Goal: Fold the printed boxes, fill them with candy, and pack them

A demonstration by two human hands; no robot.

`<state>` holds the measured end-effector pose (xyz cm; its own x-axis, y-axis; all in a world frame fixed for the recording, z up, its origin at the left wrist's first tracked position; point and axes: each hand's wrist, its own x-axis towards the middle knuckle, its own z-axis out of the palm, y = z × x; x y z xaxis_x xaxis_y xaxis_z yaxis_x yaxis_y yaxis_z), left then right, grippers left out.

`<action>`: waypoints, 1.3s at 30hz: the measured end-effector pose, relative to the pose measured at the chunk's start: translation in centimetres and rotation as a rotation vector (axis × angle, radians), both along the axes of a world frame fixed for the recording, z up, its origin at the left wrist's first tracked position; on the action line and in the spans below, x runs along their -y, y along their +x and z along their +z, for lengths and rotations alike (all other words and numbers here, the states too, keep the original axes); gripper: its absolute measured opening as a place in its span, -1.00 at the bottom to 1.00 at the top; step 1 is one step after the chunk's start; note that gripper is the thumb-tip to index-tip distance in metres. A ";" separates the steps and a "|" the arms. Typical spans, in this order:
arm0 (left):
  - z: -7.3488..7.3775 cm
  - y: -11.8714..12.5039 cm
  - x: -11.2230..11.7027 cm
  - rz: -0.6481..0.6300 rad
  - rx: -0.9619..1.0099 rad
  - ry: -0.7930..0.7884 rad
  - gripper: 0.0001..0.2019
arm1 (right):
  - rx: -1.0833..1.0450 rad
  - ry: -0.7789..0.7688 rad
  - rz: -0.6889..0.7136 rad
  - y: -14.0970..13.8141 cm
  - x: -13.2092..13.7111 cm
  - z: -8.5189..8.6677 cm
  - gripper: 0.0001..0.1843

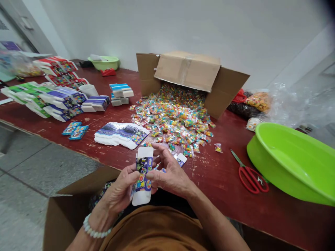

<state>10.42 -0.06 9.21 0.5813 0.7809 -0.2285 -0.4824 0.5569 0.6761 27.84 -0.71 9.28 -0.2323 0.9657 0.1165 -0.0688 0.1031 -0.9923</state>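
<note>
Both hands hold one small printed paper box (142, 176) upright in front of my lap, its white end flaps open at top and bottom. My left hand (120, 190) grips the box from the left, fingers curled round it. My right hand (169, 171) pinches its right side, fingers bent. Just beyond lies a flat stack of unfolded box blanks (120, 134). A heap of small colourful candy packets (172, 116) spills from a tipped cardboard box (188, 75).
Red-handled scissors (250, 176) and a green basin (293, 160) lie to the right. Stacks of folded boxes (52, 94) fill the left of the red table (222, 181). An open carton (65, 212) stands at my left knee. Plastic bags (288, 101) sit far right.
</note>
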 end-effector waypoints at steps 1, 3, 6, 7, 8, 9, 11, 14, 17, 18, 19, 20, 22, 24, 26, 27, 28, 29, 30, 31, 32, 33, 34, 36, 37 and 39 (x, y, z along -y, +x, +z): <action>0.1 0.1 0.0 0.004 -0.007 0.002 -0.66 | 0.035 0.038 -0.028 0.0 0.0 -0.1 -0.12; 0.4 0.4 0.1 0.011 -0.003 0.001 -0.65 | 0.146 0.196 -0.155 0.0 0.1 -0.3 -0.16; 0.4 0.5 0.1 0.036 -0.032 -0.033 -0.70 | 0.389 0.524 -0.391 0.3 0.3 -0.3 -0.37; 0.3 0.5 0.1 0.045 -0.063 -0.052 -0.72 | 0.475 0.604 -0.418 0.4 0.3 -0.2 -0.45; 0.1 0.5 0.1 0.052 -0.100 -0.068 -0.72 | 0.553 0.662 -0.411 0.6 0.3 -0.1 -0.52; -0.1 0.5 0.1 0.058 -0.134 -0.075 -0.72 | 0.618 0.696 -0.380 0.7 0.3 0.1 -0.57; -0.5 0.5 0.1 0.054 -0.183 -0.055 -0.71 | 0.689 0.711 -0.300 1.1 0.2 0.4 -0.63; -1.0 0.6 0.3 0.022 -0.224 0.026 -0.70 | 0.675 0.632 -0.197 1.4 0.0 0.8 -0.70; -1.3 0.5 0.3 -0.039 -0.256 0.105 -0.69 | 0.650 0.557 -0.146 1.7 -0.2 0.7 -0.72; -1.4 0.5 0.2 -0.065 -0.259 0.122 -0.68 | 0.643 0.536 -0.134 1.8 -0.2 0.6 -0.73; -1.4 0.4 0.0 -0.093 -0.260 0.131 -0.67 | 0.628 0.520 -0.118 1.9 -0.3 0.4 -0.76; -1.5 0.2 -0.1 -0.108 -0.260 0.130 -0.65 | 0.606 0.505 -0.087 1.9 -0.3 0.3 -0.79; -1.5 0.0 -0.5 -0.112 -0.258 0.106 -0.61 | 0.558 0.484 -0.008 2.0 -0.2 0.0 -0.82; -1.5 -0.3 -0.9 -0.118 -0.254 0.078 -0.60 | 0.525 0.460 0.021 2.0 0.0 -0.1 -0.81; -1.5 -0.6 -1.1 -0.146 -0.237 0.061 -0.60 | 0.533 0.420 -0.022 1.9 0.2 -0.1 -0.77; -1.5 -0.7 -1.1 -0.165 -0.227 0.056 -0.59 | 0.549 0.406 -0.046 1.8 0.2 -0.1 -0.71; -1.5 -0.8 -1.1 -0.177 -0.218 0.055 -0.58 | 0.568 0.402 -0.057 1.8 0.2 -0.1 -0.66; -1.6 -0.8 -1.1 -0.184 -0.211 0.054 -0.58 | 0.588 0.407 -0.060 1.7 0.2 -0.1 -0.63; -1.6 -0.9 -1.0 -0.184 -0.206 0.052 -0.57 | 0.605 0.422 -0.055 1.6 0.2 -0.1 -0.62; -1.6 -0.9 -0.9 -0.179 -0.201 0.044 -0.57 | 0.620 0.440 -0.051 1.5 0.1 -0.1 -0.63; -1.7 -0.9 -0.8 -0.170 -0.193 0.026 -0.58 | 0.631 0.456 -0.052 1.3 0.1 -0.2 -0.63; -1.7 -0.9 -0.6 -0.158 -0.179 0.001 -0.58 | 0.641 0.466 -0.058 1.1 0.0 -0.3 -0.63; -1.8 -0.8 -0.5 -0.146 -0.165 -0.027 -0.58 | 0.649 0.471 -0.067 1.0 -0.1 -0.4 -0.62; -1.9 -0.7 -0.2 -0.129 -0.149 -0.067 -0.58 | 0.654 0.456 -0.084 0.6 -0.3 -0.6 -0.61; -1.9 -0.7 0.0 -0.125 -0.149 -0.072 -0.58 | 0.647 0.437 -0.092 0.5 -0.4 -0.7 -0.62; -2.1 -0.7 0.1 -0.125 -0.160 -0.071 -0.59 | 0.623 0.393 -0.098 0.3 -0.7 -0.8 -0.64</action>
